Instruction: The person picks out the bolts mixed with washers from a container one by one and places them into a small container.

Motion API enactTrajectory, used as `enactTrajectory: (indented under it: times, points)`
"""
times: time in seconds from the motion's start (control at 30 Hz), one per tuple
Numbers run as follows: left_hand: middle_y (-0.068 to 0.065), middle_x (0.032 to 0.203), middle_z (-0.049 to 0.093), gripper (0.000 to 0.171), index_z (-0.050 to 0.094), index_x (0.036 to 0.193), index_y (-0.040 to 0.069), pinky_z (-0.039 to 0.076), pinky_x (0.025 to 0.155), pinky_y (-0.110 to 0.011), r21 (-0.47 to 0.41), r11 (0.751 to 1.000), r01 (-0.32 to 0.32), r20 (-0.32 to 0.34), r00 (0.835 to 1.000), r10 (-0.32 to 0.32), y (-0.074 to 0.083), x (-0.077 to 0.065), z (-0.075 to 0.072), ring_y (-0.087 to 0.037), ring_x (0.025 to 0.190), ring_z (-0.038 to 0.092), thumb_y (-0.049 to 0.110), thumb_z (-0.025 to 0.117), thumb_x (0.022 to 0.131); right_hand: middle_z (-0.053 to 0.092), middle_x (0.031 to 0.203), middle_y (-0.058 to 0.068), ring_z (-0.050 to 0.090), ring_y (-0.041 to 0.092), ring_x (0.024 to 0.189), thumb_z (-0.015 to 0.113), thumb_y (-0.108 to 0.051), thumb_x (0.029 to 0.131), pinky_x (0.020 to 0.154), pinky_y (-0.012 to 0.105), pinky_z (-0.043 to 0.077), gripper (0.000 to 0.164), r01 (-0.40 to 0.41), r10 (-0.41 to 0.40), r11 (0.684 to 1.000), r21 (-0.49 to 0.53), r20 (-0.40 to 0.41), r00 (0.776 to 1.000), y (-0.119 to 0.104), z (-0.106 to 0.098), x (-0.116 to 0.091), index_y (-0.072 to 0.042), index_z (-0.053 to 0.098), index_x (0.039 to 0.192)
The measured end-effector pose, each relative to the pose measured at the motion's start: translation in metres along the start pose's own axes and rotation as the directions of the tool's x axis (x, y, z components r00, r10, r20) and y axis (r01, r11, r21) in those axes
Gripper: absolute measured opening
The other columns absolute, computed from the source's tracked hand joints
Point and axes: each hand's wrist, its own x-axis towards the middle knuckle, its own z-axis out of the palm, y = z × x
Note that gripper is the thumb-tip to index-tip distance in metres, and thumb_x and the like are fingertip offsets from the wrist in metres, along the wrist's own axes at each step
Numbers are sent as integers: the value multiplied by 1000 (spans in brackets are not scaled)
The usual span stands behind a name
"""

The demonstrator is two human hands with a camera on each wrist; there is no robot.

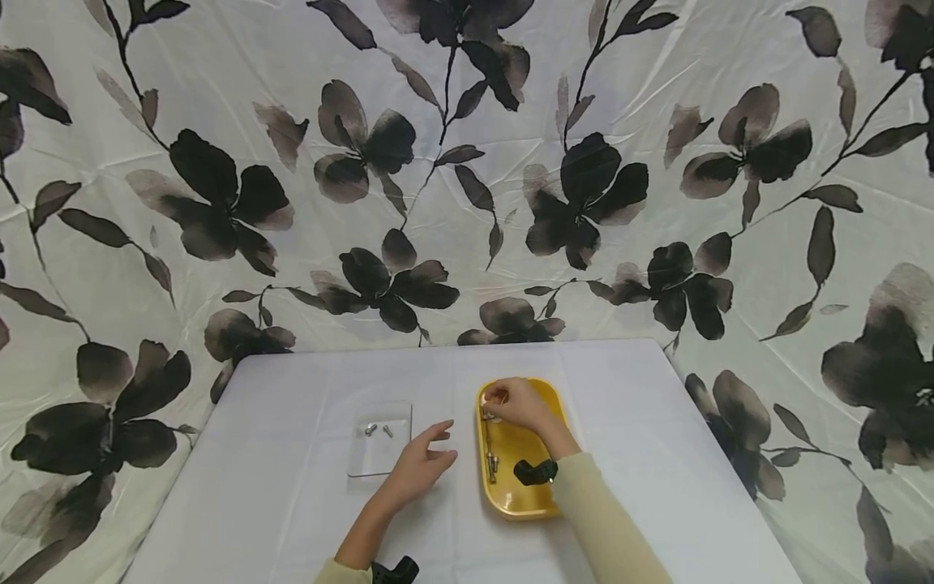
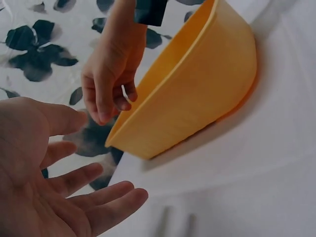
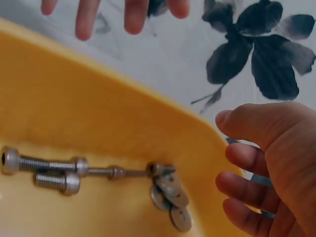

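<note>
My right hand is over the far left part of a yellow tray, its fingers loosely bent. In the right wrist view, a gap shows between thumb and fingers, with nothing in it. Several silver socket-head bolts lie in a row along the tray's side, with a small cluster of flat washers at the end near this hand. Between the two trays, my left hand hovers with fingers spread and palm bare. Beside it, a clear shallow tray holds two small bolts.
A white cloth covers the table, whose far edge meets a hanging floral cloth. The yellow tray has high sloping walls. Dark wrist cameras sit on both wrists.
</note>
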Motion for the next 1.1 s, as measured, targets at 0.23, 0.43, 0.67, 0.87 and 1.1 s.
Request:
enactTrajectory:
  times: [0.23, 0.43, 0.67, 0.87, 1.1]
  points:
    - [-25, 138, 46, 66, 36, 149, 11, 59, 70, -39, -107, 993, 51, 43, 998, -46, -4, 3, 16, -32, 103, 63, 30, 66, 94, 59, 72, -3, 53, 13, 67, 74, -14, 86, 59, 25, 48, 6, 3, -3, 1000, -3, -1, 1000, 12, 3, -4, -9, 71, 87]
    - [-28, 135, 44, 73, 30, 151, 6, 60, 70, -42, -228, 972, 59, 66, 997, -45, -13, 9, 30, -34, 101, 62, 23, 69, 92, 60, 75, -3, 54, 13, 68, 74, -15, 87, 60, 24, 49, 9, -73, 72, 997, 21, 27, 997, 17, 7, -6, -9, 72, 93]
    - [-24, 134, 46, 85, 26, 154, 12, 60, 69, -39, -309, 949, 59, 88, 996, -33, -22, 14, 47, -32, 101, 64, 17, 76, 86, 61, 75, -3, 53, 14, 68, 71, -12, 88, 59, 25, 48, 10, -51, 51, 999, -13, 19, 999, 18, 12, -6, -6, 73, 95]
    - [-25, 136, 43, 88, 21, 156, 16, 59, 73, -42, -445, 890, 95, 124, 991, -43, -24, 13, 57, -32, 103, 63, 10, 75, 85, 63, 78, -4, 55, 13, 67, 69, -12, 90, 60, 24, 51, 9, -64, 64, 998, -28, 24, 998, 24, 19, 0, -8, 74, 96]
    - [-27, 140, 36, 91, 21, 156, 21, 59, 76, -44, -562, 817, 128, 143, 988, -57, -25, 10, 64, -32, 102, 63, 0, 73, 85, 65, 84, -3, 59, 13, 72, 68, -12, 92, 68, 24, 54, 10, -113, 113, 993, 20, 6, 994, 30, 25, 9, -10, 73, 99]
